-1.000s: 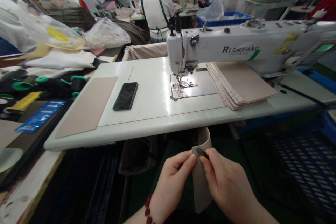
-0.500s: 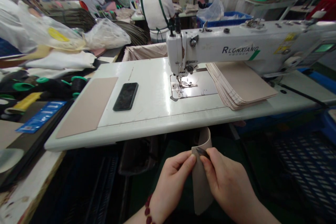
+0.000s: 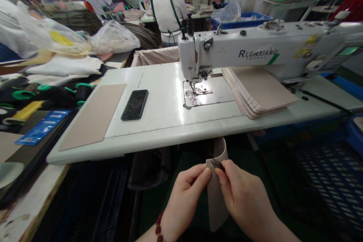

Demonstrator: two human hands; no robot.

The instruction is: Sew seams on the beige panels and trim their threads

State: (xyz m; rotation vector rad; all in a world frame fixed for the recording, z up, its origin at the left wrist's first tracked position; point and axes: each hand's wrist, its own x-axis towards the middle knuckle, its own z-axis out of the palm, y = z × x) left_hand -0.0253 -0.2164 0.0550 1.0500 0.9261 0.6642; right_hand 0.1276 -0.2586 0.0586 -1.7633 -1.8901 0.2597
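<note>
Below the table's front edge, my left hand (image 3: 184, 200) and my right hand (image 3: 244, 196) hold a curved strip of beige sheet material (image 3: 217, 196) upright between them. My left fingers and thumb pinch the strip's near side. My right fingers hold a small dark pointed piece, possibly a blade (image 3: 217, 164), against the strip's folded edge. Its exact kind is hard to tell because my fingers partly hide it. A bracelet of reddish-brown beads (image 3: 159, 227) circles my left wrist.
A white sewing machine (image 3: 227, 51) stands on a white table (image 3: 159, 132), with a stack of beige panels (image 3: 258, 90) beside its needle. A single panel (image 3: 93, 115) and a black phone (image 3: 135, 104) lie left of it. A blue crate (image 3: 326, 181) sits low at right.
The whole scene sits slightly further left in the view. My hands keep the same grip on the strip and dark piece.
</note>
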